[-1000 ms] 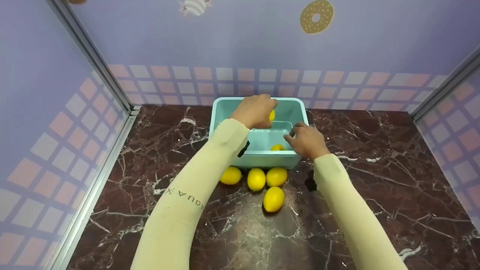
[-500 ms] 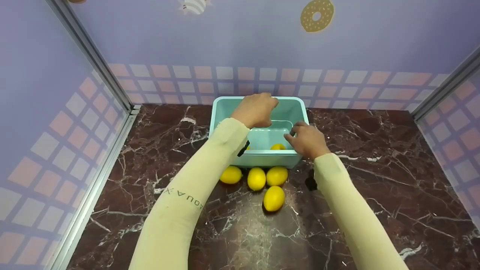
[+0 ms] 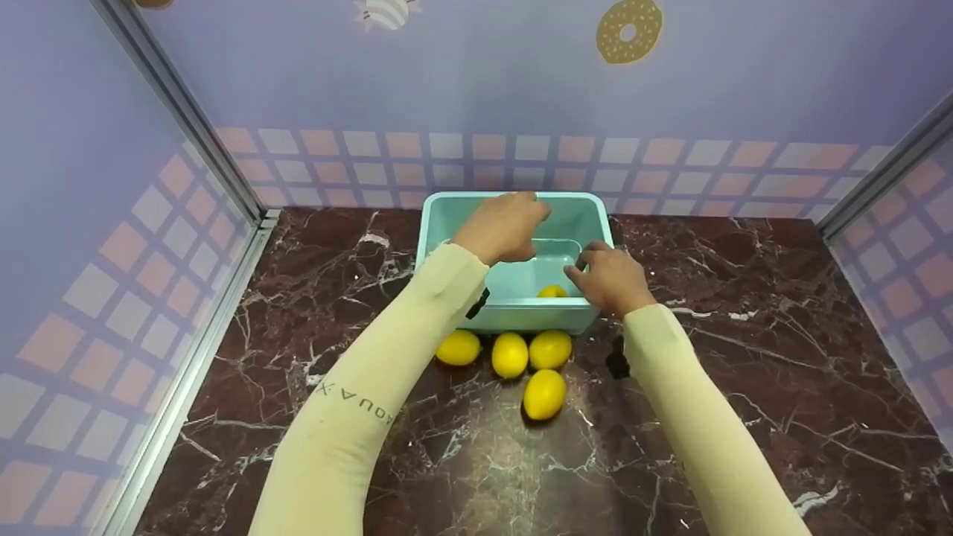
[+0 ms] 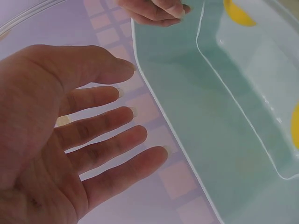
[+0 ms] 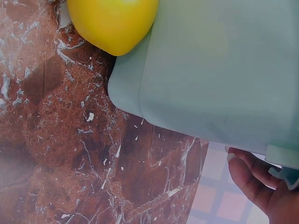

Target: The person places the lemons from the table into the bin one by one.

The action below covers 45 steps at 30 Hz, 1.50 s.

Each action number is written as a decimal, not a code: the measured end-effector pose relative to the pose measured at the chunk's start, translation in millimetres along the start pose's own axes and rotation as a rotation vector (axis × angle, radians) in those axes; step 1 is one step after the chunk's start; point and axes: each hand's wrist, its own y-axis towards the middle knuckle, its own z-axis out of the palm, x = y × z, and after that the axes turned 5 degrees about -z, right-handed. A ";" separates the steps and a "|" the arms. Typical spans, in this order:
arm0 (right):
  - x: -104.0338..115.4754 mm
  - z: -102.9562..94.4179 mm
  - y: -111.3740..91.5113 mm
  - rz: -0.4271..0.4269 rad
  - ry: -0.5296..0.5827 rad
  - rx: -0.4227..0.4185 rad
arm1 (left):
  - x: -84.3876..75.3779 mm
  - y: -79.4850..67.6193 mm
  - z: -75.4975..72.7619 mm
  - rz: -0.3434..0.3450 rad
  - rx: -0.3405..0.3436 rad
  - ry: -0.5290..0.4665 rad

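In the head view, a pale turquoise plastic bin (image 3: 521,316) stands against the back wall. My left hand (image 3: 502,227) hovers over its left half; the left wrist view shows this hand (image 4: 88,126) with fingers extended and nothing in it. My right hand (image 3: 610,279) grips the bin's right rim, with some fingers (image 5: 247,179) along the outside in the right wrist view. Inside the bin lies a lemon (image 3: 552,292), and the left wrist view shows parts of two lemons there, one at the edge (image 4: 295,126). My left hand hides part of the interior.
Several lemons lie on the dark red marbled tabletop before the bin: a left one (image 3: 458,348), a middle one (image 3: 510,355), a right one (image 3: 551,349) and a nearer one (image 3: 544,394). Purple panels with tile patterns enclose the back (image 3: 491,82) and both sides.
My left hand has let go of a lemon over the bin and then drawn slightly down and left. The right hand has stayed at the rim.
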 end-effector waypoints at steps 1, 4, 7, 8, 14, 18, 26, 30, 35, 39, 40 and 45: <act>0.0 -0.1 -0.1 -0.001 -0.002 -0.001 | 0.1 -0.4 0.7 0.005 -0.004 0.000; 0.4 -0.5 -0.6 -0.003 -0.005 -0.003 | -0.1 -2.2 2.4 0.029 -0.025 0.017; 0.9 -1.3 -1.2 -0.006 -0.005 -0.004 | -0.7 -4.3 3.6 0.050 -0.035 0.029; 1.1 -1.5 -1.3 -0.007 -0.005 -0.004 | -1.1 -5.3 3.7 0.052 -0.035 0.030; 0.6 -1.0 -0.8 -0.004 -0.007 -0.001 | -4.1 -11.7 4.3 0.061 -0.032 0.017; 0.8 -0.8 -0.4 -0.007 -0.013 -0.002 | -5.8 -16.9 4.4 0.073 -0.030 0.002; 0.6 -0.9 0.2 -0.011 -0.016 -0.002 | -8.7 -24.5 4.8 0.091 -0.029 0.005; 0.3 -1.2 0.0 -0.008 -0.010 -0.001 | -10.7 -28.0 5.8 0.109 -0.034 -0.006; -0.8 -1.1 -0.3 -0.007 -0.003 0.011 | -11.9 -32.6 7.9 0.129 -0.045 -0.003; -0.7 -1.1 -0.4 -0.006 -0.005 0.016 | -12.5 -36.3 9.1 0.136 -0.043 0.011; -0.6 -1.0 -0.3 -0.005 -0.006 0.015 | -12.8 -37.1 9.5 0.137 -0.043 0.011; 0.4 -0.8 0.0 -0.004 -0.003 0.010 | -15.2 -40.9 11.9 0.145 -0.039 0.008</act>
